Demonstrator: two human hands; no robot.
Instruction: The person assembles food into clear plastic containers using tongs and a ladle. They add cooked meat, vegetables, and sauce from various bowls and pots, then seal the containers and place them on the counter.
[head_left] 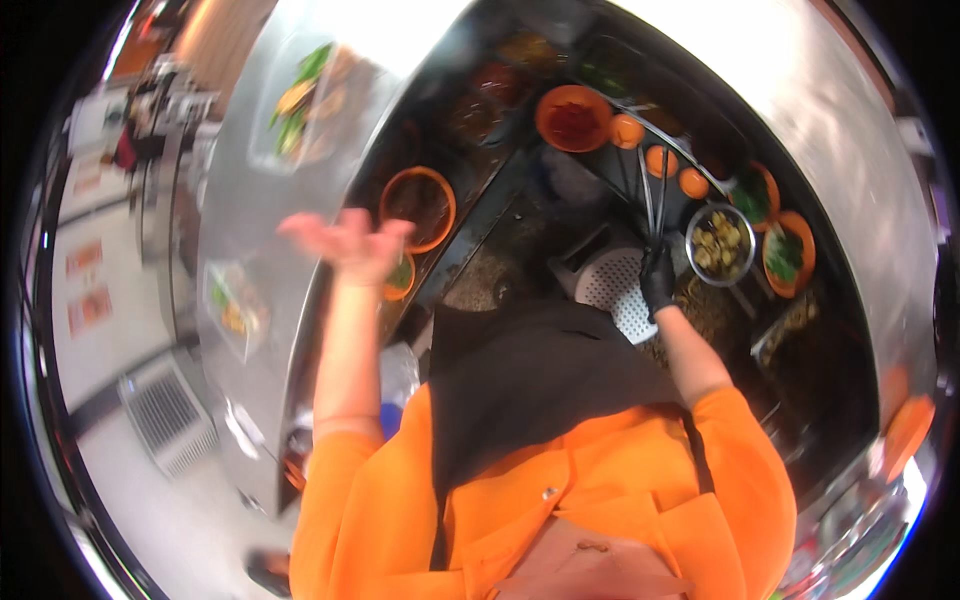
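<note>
Near to far from the right hand, seen through the head camera. I saw the gloved right hand (655, 272) with its fingers closed on what looked like metal tongs (648, 200), the long legs pointing away from it. The bare left hand (350, 245) was spread wide, blurred and holding nothing I could see. Handling the tongs well, I judged, called for a light grip, a lift before any sideways swing, and the bare hand kept off the food.

Just left of the right hand lay a pale perforated vessel (608, 278); I could not tell whether the two touched. Just right of it stood a metal bowl (689, 247) of chopped pieces, with a leaf-filled orange bowl (806, 240) beyond. Ahead, a thin metal rail (668, 138) and three small orange cups (661, 160) crowded the tongs, and I counted these the chief obstacles.

Near the left hand's right side sat a wide orange bowl (450, 215). Farther, on its left, the counter (240, 375) bore two clear vegetable containers (265, 155).
</note>
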